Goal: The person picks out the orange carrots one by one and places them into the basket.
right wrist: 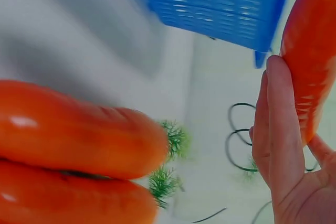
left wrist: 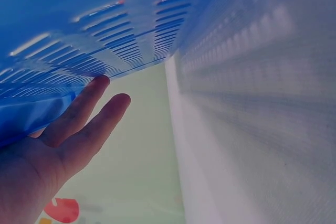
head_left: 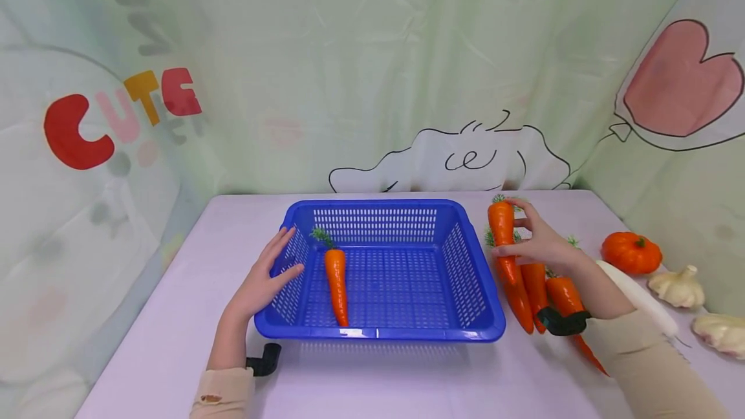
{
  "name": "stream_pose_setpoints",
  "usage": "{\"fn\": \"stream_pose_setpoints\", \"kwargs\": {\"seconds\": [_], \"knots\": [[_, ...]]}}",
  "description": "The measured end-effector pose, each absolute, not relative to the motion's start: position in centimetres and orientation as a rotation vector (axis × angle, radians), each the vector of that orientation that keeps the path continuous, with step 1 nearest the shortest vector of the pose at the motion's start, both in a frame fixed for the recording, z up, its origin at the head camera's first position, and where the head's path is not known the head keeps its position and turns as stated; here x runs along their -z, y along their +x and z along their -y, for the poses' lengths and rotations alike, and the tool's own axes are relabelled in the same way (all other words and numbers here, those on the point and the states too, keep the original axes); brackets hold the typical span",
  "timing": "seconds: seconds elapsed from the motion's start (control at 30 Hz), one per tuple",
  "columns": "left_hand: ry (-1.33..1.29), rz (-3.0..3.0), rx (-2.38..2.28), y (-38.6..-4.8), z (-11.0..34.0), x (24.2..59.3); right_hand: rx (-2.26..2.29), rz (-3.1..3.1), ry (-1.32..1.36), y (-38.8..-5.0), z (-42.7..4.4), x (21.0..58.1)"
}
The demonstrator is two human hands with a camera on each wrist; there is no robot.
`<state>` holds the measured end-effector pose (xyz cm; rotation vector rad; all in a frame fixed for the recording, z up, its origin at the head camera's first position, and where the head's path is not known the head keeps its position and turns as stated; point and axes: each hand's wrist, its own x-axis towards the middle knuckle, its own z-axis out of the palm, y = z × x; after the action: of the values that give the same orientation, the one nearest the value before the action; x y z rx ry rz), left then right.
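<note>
My right hand holds an orange carrot between thumb and fingers, just right of the blue plastic basket. In the right wrist view, the same carrot is lifted off the table, its lower side against my fingers. Below it lie several more carrots with green tops, partly covered by my right hand and arm. My left hand rests at the basket's left rim with its fingers spread and straight. Inside the basket, toward the left, lies one carrot.
A small orange pumpkin, a long white vegetable and two garlic bulbs, one nearer the back, lie at the table's right side. A printed curtain hangs behind the pale table.
</note>
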<state>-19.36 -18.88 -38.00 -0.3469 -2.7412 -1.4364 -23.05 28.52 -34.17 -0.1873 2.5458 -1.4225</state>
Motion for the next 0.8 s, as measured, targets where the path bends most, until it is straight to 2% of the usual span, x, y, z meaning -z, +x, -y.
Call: {"fn": "stream_pose_setpoints", "kwargs": {"seconds": [0.8], "knots": [[-0.351,2.738,1.446,-19.1,18.8,37.6,1.436,-2.601,-0.355,-20.9,-24.0,27.4]]}}
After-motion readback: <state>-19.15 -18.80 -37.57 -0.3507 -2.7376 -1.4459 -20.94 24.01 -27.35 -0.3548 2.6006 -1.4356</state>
